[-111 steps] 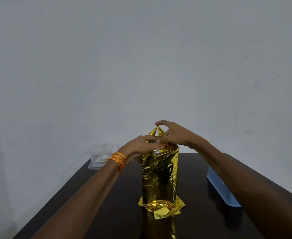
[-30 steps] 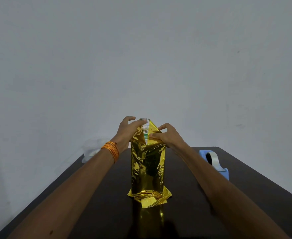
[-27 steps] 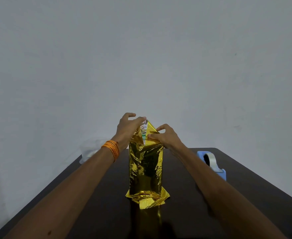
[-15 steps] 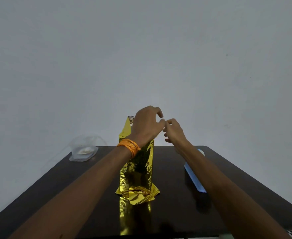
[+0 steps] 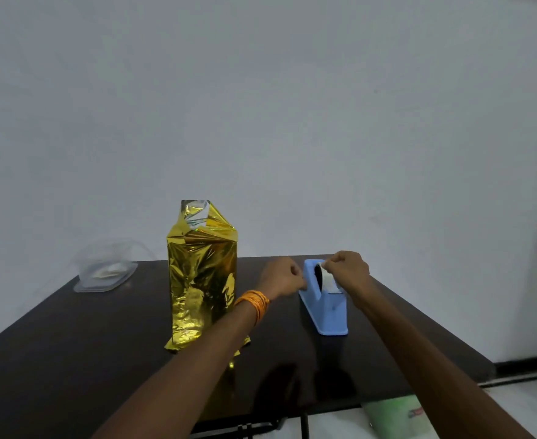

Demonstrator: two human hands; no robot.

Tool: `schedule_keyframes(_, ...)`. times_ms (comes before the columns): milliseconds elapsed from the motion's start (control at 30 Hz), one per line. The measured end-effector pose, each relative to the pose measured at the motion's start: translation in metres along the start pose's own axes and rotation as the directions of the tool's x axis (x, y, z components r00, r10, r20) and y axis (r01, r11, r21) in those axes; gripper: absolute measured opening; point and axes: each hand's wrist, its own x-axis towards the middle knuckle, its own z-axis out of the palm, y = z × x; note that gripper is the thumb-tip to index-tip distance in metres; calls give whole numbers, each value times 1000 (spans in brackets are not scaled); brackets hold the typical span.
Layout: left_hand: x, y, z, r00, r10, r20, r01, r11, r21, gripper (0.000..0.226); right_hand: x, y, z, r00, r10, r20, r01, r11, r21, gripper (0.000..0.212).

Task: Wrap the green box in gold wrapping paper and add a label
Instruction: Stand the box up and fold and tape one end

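In the head view, the green box, wrapped in gold paper (image 5: 202,280), is standing upright on the dark desk (image 5: 70,343), left of centre, its top flaps sticking up unfolded. Both hands are working well apart from it at the blue tape dispenser (image 5: 327,308). The right hand (image 5: 348,269) is pinching the white tape (image 5: 329,280) at the roll. The left hand (image 5: 281,277), an orange bracelet (image 5: 254,302) on its wrist, is curling its fingers just beside the dispenser; whether it is gripping anything cannot be told. A clear plastic container (image 5: 105,274) is sitting at the far left. A green packet (image 5: 394,416) is lying below the desk edge, its red marking too blurred to read.
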Motion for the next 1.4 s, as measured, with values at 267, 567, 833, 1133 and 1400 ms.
schedule_keyframes(267, 7, -16, 54, 989, 62, 133, -58, 998, -35, 59, -4, 50, 0, 994, 74, -77, -80, 994, -74, 52)
schedule_keyframes(567, 12, -24, 74, 992, 128, 20, -126, 987, -103, 41, 6, 45, -3, 954, 275, 118, -291, 944, 153, 28)
schedule_keyframes(833, 12, -27, 79, 992, 127, 15, -123, 980, -156, 42, 2, 37, -2, 995, 99, 22, -101, 992, 71, 26)
schedule_keyframes(1133, 10, -27, 80, 993, 120, -4, -119, 978, -169, 43, -15, 22, -14, 994, 104, -33, -97, 982, 163, 27)
schedule_keyframes(1400, 10, -26, 82, 993, 119, -17, -120, 981, -150, 35, -38, 51, -9, 978, 207, -31, -194, 953, 233, 24)
